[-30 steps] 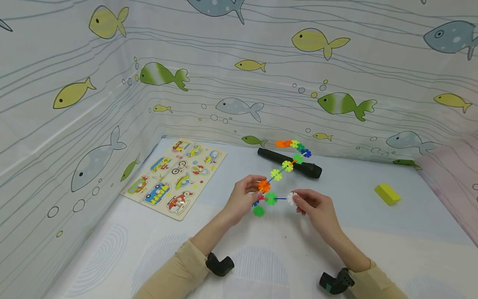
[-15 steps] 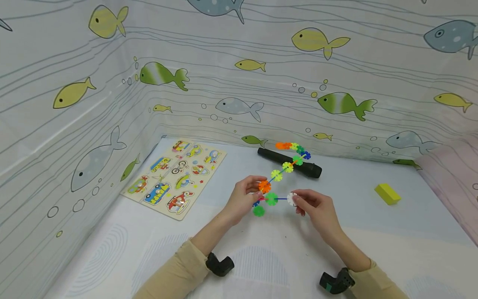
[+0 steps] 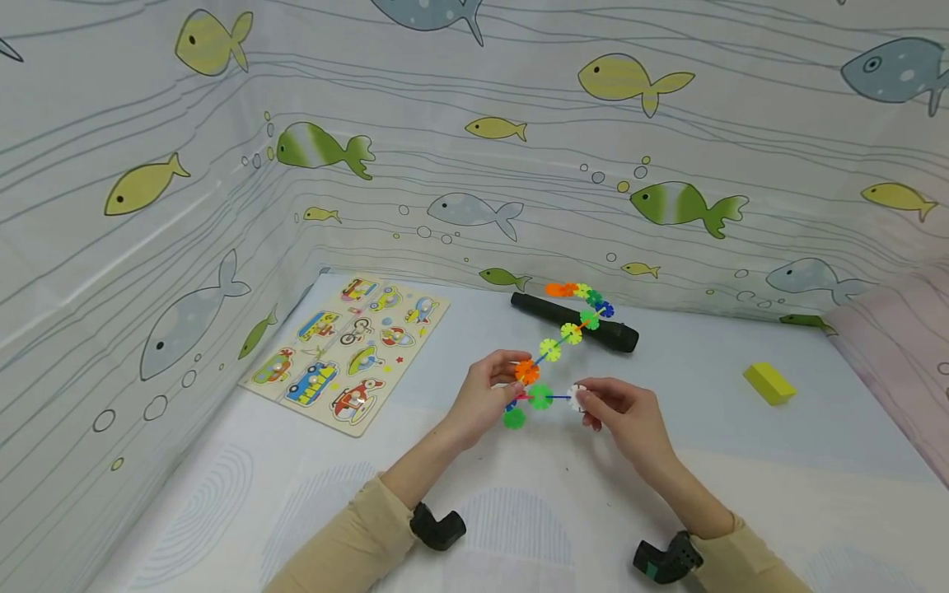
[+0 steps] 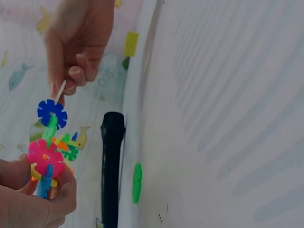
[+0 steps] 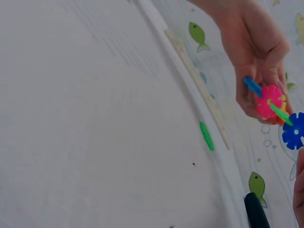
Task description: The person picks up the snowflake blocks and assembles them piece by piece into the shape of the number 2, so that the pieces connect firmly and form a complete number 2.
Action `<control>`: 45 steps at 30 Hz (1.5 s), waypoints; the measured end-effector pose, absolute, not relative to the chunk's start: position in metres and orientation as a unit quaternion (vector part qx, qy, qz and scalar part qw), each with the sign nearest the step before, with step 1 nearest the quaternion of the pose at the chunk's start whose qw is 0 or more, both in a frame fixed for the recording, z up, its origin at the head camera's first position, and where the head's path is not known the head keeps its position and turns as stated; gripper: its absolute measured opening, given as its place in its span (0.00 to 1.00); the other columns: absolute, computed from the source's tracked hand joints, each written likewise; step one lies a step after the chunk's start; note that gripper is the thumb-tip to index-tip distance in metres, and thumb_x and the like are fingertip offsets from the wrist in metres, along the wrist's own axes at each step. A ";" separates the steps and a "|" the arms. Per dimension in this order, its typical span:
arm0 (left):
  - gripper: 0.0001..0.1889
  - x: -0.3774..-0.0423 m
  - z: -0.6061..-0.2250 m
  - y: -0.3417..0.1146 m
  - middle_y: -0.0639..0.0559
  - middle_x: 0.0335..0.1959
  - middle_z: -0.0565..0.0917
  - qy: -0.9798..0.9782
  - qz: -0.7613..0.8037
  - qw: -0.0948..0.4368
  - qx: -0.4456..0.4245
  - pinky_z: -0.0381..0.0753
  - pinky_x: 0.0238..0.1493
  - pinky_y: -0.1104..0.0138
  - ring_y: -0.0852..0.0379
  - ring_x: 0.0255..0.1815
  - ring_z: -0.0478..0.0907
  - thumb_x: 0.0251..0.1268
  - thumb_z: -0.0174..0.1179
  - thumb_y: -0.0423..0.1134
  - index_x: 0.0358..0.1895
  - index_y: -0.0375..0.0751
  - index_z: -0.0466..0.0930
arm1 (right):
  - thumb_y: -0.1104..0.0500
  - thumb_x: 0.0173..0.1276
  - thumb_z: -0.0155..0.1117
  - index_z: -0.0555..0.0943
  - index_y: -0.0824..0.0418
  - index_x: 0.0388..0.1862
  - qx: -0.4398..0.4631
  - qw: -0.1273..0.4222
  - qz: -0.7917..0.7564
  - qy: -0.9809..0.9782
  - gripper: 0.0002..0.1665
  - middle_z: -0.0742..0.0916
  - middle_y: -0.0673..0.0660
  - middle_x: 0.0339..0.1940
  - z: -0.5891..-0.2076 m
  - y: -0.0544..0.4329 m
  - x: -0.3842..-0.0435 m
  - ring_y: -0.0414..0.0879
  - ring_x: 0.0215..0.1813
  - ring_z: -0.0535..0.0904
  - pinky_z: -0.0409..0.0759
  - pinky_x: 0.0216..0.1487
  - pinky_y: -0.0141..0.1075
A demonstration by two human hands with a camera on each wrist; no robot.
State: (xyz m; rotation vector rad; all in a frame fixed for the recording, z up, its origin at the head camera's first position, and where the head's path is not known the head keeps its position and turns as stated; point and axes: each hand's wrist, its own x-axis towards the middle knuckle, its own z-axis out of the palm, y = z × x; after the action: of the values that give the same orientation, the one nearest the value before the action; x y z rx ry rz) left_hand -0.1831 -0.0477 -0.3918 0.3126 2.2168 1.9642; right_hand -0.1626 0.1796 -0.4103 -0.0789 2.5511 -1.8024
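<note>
A chain of interlocking plastic snowflake discs [image 3: 549, 350] hangs in the air between my hands. My left hand [image 3: 474, 402] grips it around the pink disc [image 4: 46, 156] and the orange disc [image 3: 527, 372]. From there one branch climbs away and curls to an orange end; a shorter one runs right through a green disc [image 3: 540, 397] and a blue disc [image 4: 52, 114] seen edge-on from the head. At that right end, my right hand [image 3: 630, 416] pinches a white disc [image 3: 577, 399] between thumb and fingers. A loose green disc [image 3: 514, 418] lies on the table below my left hand.
Behind the chain lies a black microphone [image 3: 615, 336]. A wooden vehicle puzzle board [image 3: 385, 375] sits at the left. On the right rests a yellow block [image 3: 769, 384]. Fish-printed curtain [image 3: 415, 165] walls stand along the table's back and sides.
The chain's far curled end has sunk slightly. My right hand has shifted a touch left with the white disc; my left hand keeps its grip.
</note>
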 end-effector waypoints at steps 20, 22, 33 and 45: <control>0.21 -0.184 -0.395 -0.047 0.42 0.55 0.80 0.747 0.652 0.074 0.110 0.83 0.53 0.66 0.49 0.54 0.76 0.69 0.54 0.23 0.63 0.38 0.75 | 0.56 0.70 0.67 0.84 0.64 0.52 -0.039 0.015 -0.601 0.798 0.17 0.86 0.68 0.36 -0.415 0.177 -0.162 0.51 0.32 0.81 0.82 0.34 0.30; 0.21 -0.185 -0.395 -0.048 0.42 0.55 0.81 0.746 0.652 0.074 0.111 0.83 0.53 0.67 0.49 0.54 0.77 0.69 0.54 0.23 0.63 0.38 0.75 | 0.55 0.70 0.67 0.84 0.63 0.53 -0.035 0.017 -0.606 0.794 0.17 0.86 0.67 0.37 -0.415 0.177 -0.163 0.51 0.32 0.81 0.82 0.35 0.30; 0.21 -0.187 -0.393 -0.051 0.40 0.54 0.80 0.736 0.666 0.061 0.106 0.83 0.53 0.65 0.48 0.54 0.77 0.68 0.52 0.21 0.62 0.36 0.75 | 0.48 0.77 0.57 0.80 0.68 0.56 -0.037 0.027 -0.629 0.776 0.24 0.86 0.62 0.36 -0.417 0.181 -0.167 0.46 0.34 0.85 0.86 0.41 0.36; 0.22 -0.192 -0.380 -0.063 0.41 0.55 0.80 0.733 0.673 0.056 0.084 0.82 0.54 0.65 0.47 0.55 0.76 0.69 0.51 0.22 0.63 0.38 0.76 | 0.63 0.69 0.66 0.81 0.71 0.56 -0.055 0.097 -0.573 0.812 0.19 0.89 0.63 0.45 -0.435 0.149 -0.185 0.45 0.44 0.84 0.84 0.48 0.31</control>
State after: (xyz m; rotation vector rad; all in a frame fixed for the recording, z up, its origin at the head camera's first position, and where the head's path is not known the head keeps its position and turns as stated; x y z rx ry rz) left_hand -0.1918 -0.0630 -0.3804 0.2554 2.2232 2.0416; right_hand -0.1853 0.1494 -0.4354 -0.1631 2.4034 -1.6979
